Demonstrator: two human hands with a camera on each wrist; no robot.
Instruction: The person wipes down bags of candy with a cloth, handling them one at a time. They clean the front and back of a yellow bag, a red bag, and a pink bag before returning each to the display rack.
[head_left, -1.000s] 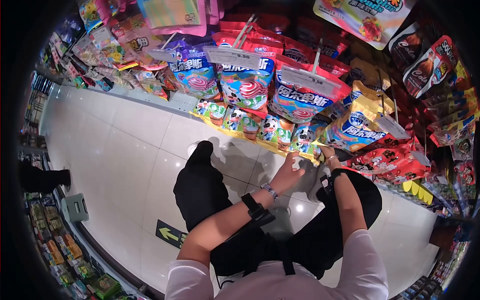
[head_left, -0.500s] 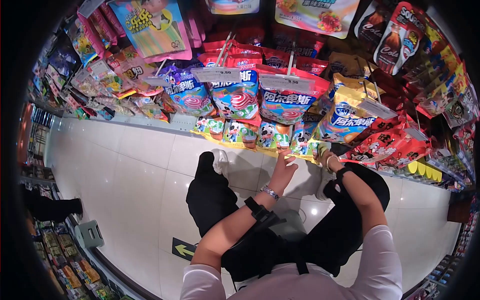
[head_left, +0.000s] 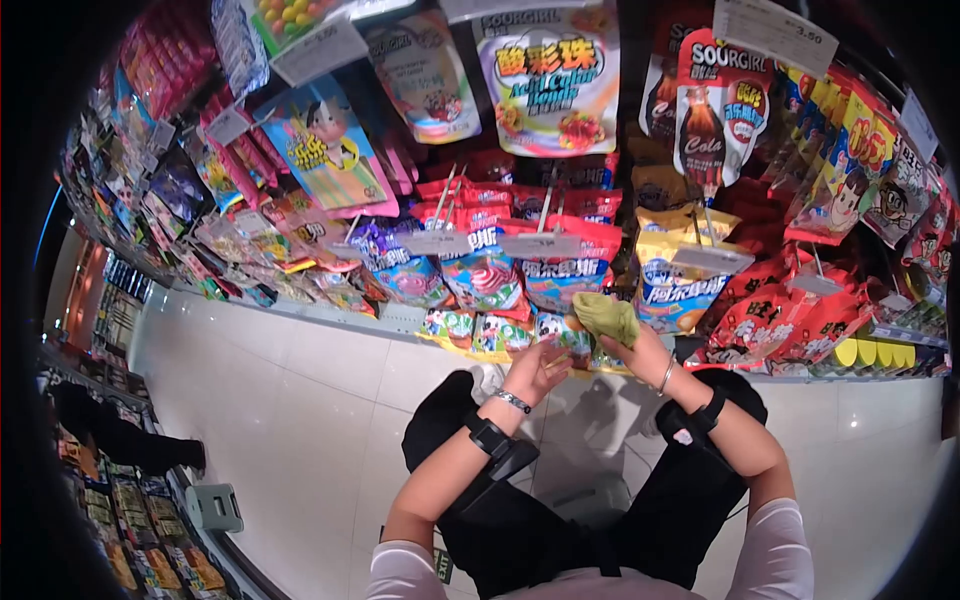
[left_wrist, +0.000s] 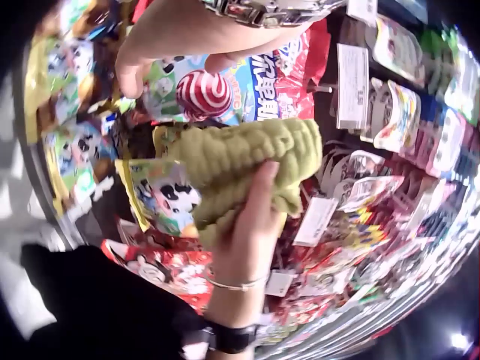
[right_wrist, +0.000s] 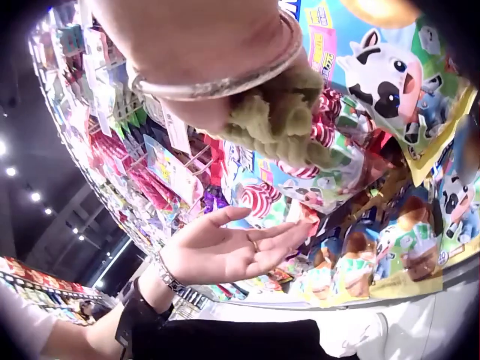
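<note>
My right hand [head_left: 647,354] grips a folded olive-green cloth [head_left: 608,318] in front of the lowest hanging candy bags. Ribbed and bunched, the cloth [left_wrist: 247,154] lies under my right thumb in the left wrist view. My left hand [head_left: 536,368] is to its left, near the row of small cow-print packets [head_left: 497,334]. In the right wrist view the left palm [right_wrist: 225,255] faces up, fingers extended and holding nothing. Behind the cloth hang a red-and-blue candy bag [head_left: 565,278] and a yellow-and-blue one [head_left: 680,285].
Price tags [head_left: 540,245] stick out on hooks before the bags. Red bags [head_left: 770,325] fill the lower right. Pouches [head_left: 548,80] hang higher up. My knees [head_left: 435,425] are spread over the tiled floor [head_left: 300,400]. A grey-green stool [head_left: 215,508] stands at the left, by another person's dark-clothed leg [head_left: 130,430].
The head view has tilted up toward the higher pouches. My right hand has risen from beside the bottom packets, bringing the green cloth into plain view. My left hand has turned its palm up.
</note>
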